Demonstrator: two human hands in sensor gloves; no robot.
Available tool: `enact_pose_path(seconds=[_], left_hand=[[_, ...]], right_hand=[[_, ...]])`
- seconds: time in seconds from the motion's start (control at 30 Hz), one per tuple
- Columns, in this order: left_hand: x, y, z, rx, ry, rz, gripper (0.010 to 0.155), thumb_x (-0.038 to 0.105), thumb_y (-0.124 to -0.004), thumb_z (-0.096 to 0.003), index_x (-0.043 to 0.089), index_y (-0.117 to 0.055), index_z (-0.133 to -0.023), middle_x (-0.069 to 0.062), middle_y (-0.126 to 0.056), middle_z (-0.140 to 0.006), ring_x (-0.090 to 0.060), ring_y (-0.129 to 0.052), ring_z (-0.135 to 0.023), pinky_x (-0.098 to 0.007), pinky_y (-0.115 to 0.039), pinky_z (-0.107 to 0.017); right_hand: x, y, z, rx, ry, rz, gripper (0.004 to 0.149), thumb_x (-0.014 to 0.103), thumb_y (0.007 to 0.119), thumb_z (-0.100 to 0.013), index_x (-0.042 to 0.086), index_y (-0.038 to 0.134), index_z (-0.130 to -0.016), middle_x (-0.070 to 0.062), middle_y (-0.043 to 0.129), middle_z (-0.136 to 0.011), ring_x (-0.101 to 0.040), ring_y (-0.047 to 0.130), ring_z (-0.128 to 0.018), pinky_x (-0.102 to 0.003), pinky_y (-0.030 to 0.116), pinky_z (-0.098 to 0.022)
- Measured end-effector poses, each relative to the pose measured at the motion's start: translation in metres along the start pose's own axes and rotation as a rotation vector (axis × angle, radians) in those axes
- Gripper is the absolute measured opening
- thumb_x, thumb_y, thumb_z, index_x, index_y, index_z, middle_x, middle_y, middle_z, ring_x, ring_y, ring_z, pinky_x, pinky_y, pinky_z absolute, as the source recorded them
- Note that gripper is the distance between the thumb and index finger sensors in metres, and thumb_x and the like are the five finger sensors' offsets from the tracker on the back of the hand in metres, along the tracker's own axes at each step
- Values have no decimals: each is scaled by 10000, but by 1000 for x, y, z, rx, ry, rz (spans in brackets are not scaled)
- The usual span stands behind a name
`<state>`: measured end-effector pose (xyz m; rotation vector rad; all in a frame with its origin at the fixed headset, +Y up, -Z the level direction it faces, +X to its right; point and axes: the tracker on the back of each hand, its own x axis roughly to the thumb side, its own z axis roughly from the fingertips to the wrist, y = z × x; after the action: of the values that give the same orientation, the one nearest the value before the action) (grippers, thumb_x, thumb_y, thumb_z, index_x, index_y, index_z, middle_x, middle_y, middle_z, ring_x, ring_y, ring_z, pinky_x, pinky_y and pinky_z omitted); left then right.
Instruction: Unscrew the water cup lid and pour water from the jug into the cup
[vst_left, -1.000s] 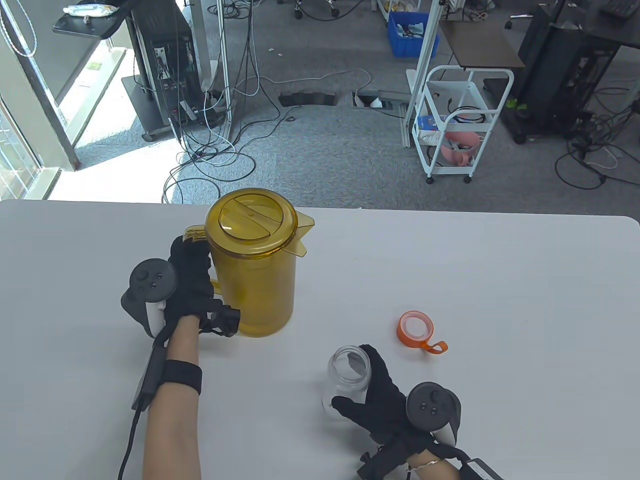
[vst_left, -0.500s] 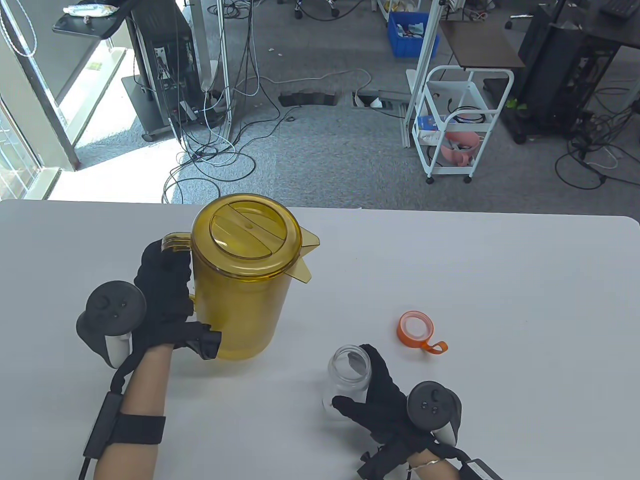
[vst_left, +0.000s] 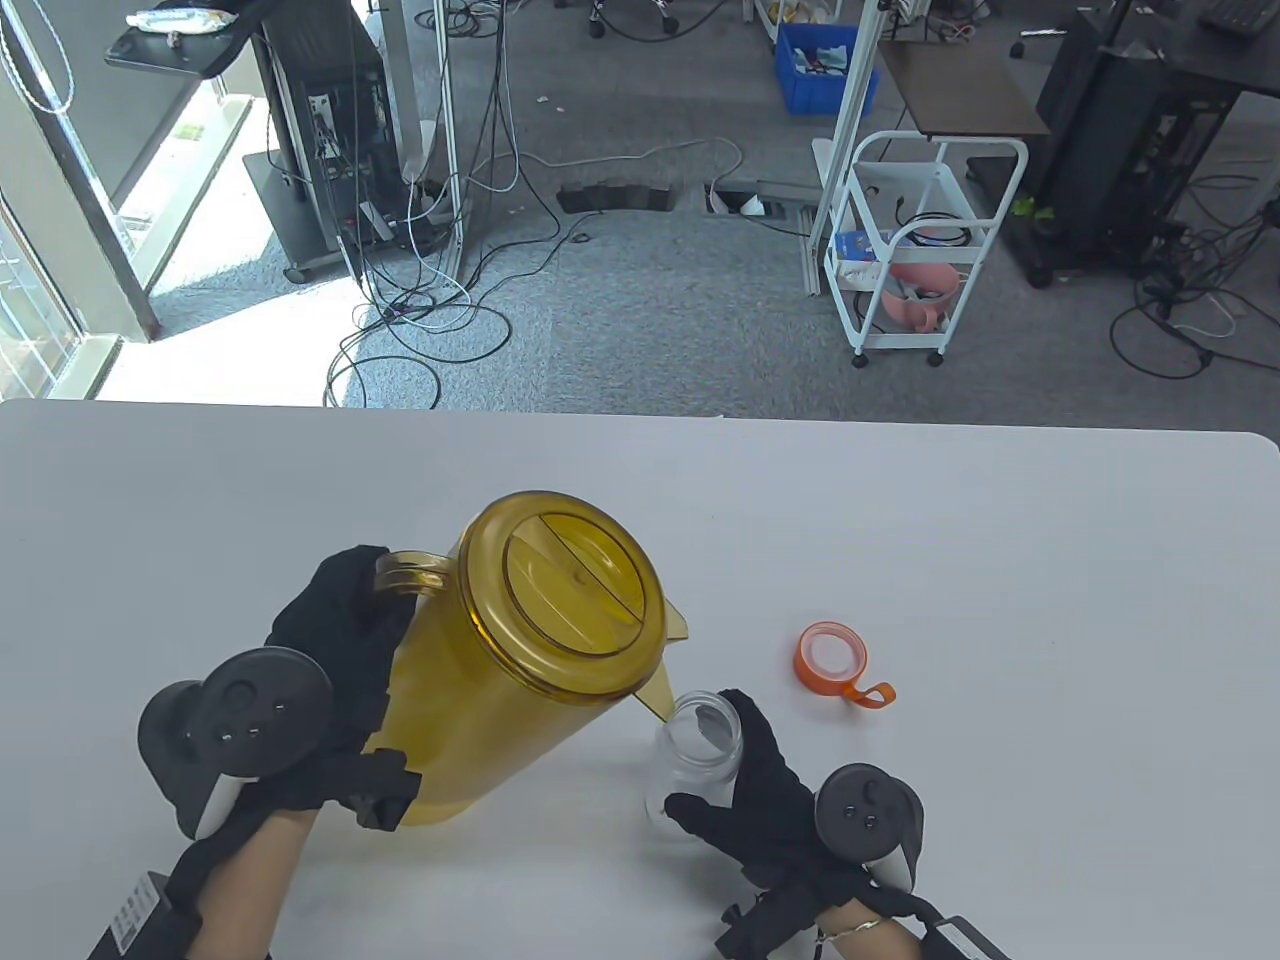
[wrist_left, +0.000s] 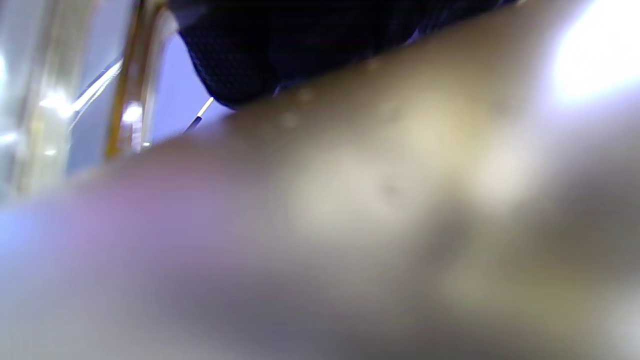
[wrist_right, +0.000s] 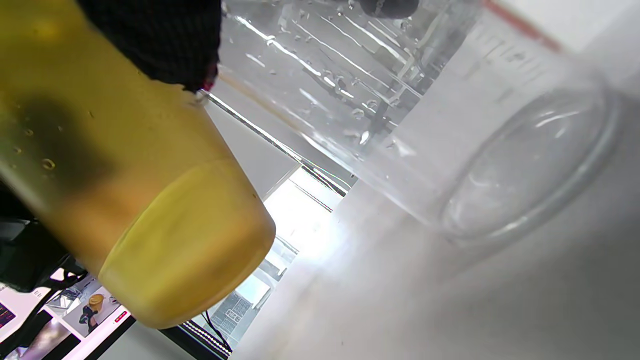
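— Where is the jug (vst_left: 520, 660) found?
— It is held off the bench (vst_left: 1000, 560), tilted toward the right, near the front edge and left of the middle. Its handle (vst_left: 410, 572) is gripped by the left hand (vst_left: 335, 640), whose fingers are curled round it. The jug's lid (vst_left: 570, 590) is seated on top, and its spout (vst_left: 660, 690) is placed just over the mouth of the cup (vst_left: 695, 760).

— And the cup?
— It is stood upright on the bench close to the front edge, right of the jug. It is gripped from the right by the right hand (vst_left: 765, 800), the thumb and fingers being wrapped round its clear wall. Droplets can be seen on that wall in the right wrist view (wrist_right: 360, 100), beside the jug's yellow base (wrist_right: 185, 240). Whether water is flowing cannot be told.

— Where is the cup lid (vst_left: 832, 658) placed?
— The orange lid is laid flat on the bench, apart from the cup, behind it and to its right, with its loop turned toward the front right corner.

— Is anything shown by the left wrist view?
— Mostly a blurred amber wall (wrist_left: 380, 200), with black glove fabric (wrist_left: 280, 45) at the top.
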<state>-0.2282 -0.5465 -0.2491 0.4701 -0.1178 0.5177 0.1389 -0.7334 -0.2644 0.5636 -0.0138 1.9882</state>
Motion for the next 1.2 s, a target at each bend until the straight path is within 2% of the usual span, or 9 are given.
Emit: enact_pose_path(seconds=[0.37, 0.87, 1.2], left_hand=[[16, -15, 12, -66, -82, -176, 407, 578, -504, -673, 331, -468, -995, 211, -749, -707, 50, -894, -548, -290, -840, -655], [46, -1, 9, -91, -168, -288, 396, 576, -503, -671, 346, -471, -992, 215, -753, -704, 52, -899, -545, -289, -847, -651], [70, 5, 2, -111, -252, -459, 375, 572, -493, -671, 375, -471, -989, 224, -761, -696, 58, -907, -531, -283, -854, -639]], right_hand=[[0, 1, 0, -2, -1, 7, 993, 449, 853, -469, 105, 146, -1077, -231, 315, -1140, -470, 476, -1061, -704, 337, -696], [0, 1, 1, -4, -3, 12, 992, 447, 850, -472, 100, 144, -1077, -235, 313, -1139, -477, 472, -1059, -704, 336, -695], [0, 2, 1, -6, -4, 14, 993, 447, 850, -472, 98, 145, -1077, -239, 314, -1138, -478, 472, -1058, -705, 336, -695]])
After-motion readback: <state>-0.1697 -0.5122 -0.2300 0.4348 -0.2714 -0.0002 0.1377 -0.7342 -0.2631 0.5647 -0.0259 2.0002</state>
